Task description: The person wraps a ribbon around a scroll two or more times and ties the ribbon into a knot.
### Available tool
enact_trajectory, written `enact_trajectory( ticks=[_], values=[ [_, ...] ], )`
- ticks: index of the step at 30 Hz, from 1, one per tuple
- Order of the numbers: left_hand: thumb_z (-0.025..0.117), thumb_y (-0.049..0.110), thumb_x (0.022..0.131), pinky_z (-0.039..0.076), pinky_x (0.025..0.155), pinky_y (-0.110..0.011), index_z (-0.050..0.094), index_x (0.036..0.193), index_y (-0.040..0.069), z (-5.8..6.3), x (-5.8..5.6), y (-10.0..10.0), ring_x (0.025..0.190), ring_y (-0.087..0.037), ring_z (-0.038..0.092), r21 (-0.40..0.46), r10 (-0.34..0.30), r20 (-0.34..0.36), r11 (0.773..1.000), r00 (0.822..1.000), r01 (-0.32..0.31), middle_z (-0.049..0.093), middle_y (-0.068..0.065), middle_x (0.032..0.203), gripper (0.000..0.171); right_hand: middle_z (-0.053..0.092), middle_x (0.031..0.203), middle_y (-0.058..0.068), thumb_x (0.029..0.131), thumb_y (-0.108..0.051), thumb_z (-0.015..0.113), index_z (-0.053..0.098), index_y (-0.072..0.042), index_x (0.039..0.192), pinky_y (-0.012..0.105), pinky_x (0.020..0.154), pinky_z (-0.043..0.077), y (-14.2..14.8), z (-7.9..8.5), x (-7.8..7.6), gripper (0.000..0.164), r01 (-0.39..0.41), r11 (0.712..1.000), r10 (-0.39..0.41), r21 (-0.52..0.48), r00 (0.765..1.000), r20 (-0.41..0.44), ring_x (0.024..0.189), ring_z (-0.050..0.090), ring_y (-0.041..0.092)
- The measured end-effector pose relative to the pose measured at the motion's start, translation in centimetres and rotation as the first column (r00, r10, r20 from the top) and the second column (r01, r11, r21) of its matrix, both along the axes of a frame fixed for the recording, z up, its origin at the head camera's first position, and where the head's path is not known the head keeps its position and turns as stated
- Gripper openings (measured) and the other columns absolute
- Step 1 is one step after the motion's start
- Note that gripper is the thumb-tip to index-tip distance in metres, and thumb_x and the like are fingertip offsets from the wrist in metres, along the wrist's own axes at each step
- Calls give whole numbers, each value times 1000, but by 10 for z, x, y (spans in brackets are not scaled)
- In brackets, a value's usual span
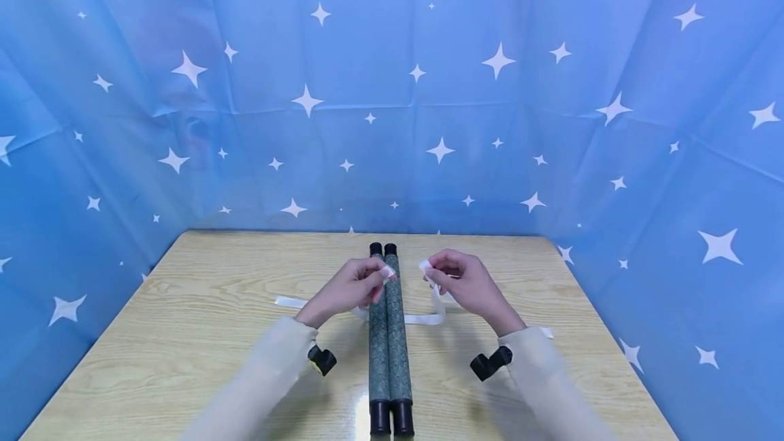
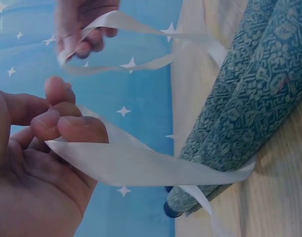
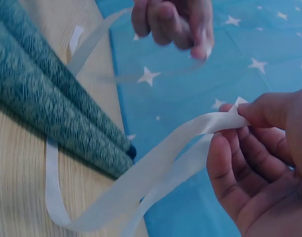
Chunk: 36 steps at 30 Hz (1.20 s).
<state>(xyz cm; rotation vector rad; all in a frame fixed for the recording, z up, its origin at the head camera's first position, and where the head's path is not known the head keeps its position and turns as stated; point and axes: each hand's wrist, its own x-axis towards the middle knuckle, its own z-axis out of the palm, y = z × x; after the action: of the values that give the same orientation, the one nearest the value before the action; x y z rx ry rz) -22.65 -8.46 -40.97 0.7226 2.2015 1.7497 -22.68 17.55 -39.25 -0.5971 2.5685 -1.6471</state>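
A two-roller scroll [image 1: 399,352] in green patterned cloth with dark end knobs lies lengthwise, its rolls side by side. White ribbon [image 1: 422,319] passes beneath it and comes out on both sides. My left hand [image 1: 355,284], above the scroll's far half, pinches one part of the ribbon between thumb and fingers; the left wrist view shows this ribbon [image 2: 136,165] looped up from the rolls. To the right of the scroll, my right hand [image 1: 468,284] pinches another part, and the ribbon [image 3: 141,187] hangs from its fingertips in a loop. The two hands are apart.
The scroll rests on a light wood table [image 1: 245,278]. One loose ribbon end lies left of the scroll, and another pale end [image 1: 547,333] shows beside my right sleeve. A blue star-patterned curtain [image 1: 367,155] stands behind the table and along both sides.
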Motion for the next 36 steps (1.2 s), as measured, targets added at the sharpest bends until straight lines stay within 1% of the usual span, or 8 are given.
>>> enact_trajectory(
  ticks=[6,11,15,19,24,28,32,36],
  values=[
    [42,26,108,32,43,-25,65,113,10,-7,0,8,44,-13,34,-3,-68,43,998,997,68,56,-8,66,28,70,97,11,96,-28,66,69,-8,108,39,66,55,-15,0,5,24,-59,998,60,-22,998,27,81,66,23],
    [44,26,107,30,41,-24,63,109,10,-10,2,12,44,-12,34,5,-86,34,996,996,86,55,-5,66,26,71,96,9,97,-27,65,70,-12,109,48,65,53,-23,-5,8,21,-76,997,76,-14,996,48,76,63,27],
    [48,30,106,31,42,-25,64,105,11,-11,4,12,45,-13,33,-7,-78,20,997,997,78,55,-6,68,25,71,88,8,95,-26,66,70,-13,112,38,56,49,-26,-9,10,21,-68,998,68,-3,997,39,67,58,28],
    [51,39,103,32,42,-26,64,104,6,-12,4,13,45,-14,34,-7,-62,18,998,998,62,55,-6,69,36,70,80,2,93,-31,69,70,-17,112,30,55,46,-27,-11,12,24,-69,997,68,25,997,29,64,58,25],
    [53,43,101,30,41,-25,63,104,-1,-15,4,15,43,-14,33,-6,-27,4,1000,1000,27,55,-4,66,46,70,78,-1,94,-36,67,68,-20,115,34,57,51,-29,-12,12,26,-98,994,98,52,995,1,67,63,32],
    [52,42,102,29,40,-26,65,99,3,-14,3,15,42,-14,33,-1,-10,-15,1000,1000,10,55,-7,65,41,70,78,0,96,-34,65,66,-25,123,34,55,51,-28,-12,12,29,-127,990,127,62,992,3,66,63,30],
    [50,40,103,30,42,-25,65,94,5,-12,3,13,44,-13,34,6,-16,-29,1000,999,16,54,-11,67,39,69,80,7,101,-26,58,62,-26,132,35,53,50,-25,-13,9,31,-174,984,172,37,984,50,67,62,33],
    [49,36,105,30,43,-24,65,96,1,-10,3,12,44,-13,34,21,-38,-32,999,999,39,54,-15,69,39,70,90,13,104,-12,48,56,-20,141,37,56,52,-24,-16,6,38,-240,971,238,7,966,102,70,62,34]
  ],
)
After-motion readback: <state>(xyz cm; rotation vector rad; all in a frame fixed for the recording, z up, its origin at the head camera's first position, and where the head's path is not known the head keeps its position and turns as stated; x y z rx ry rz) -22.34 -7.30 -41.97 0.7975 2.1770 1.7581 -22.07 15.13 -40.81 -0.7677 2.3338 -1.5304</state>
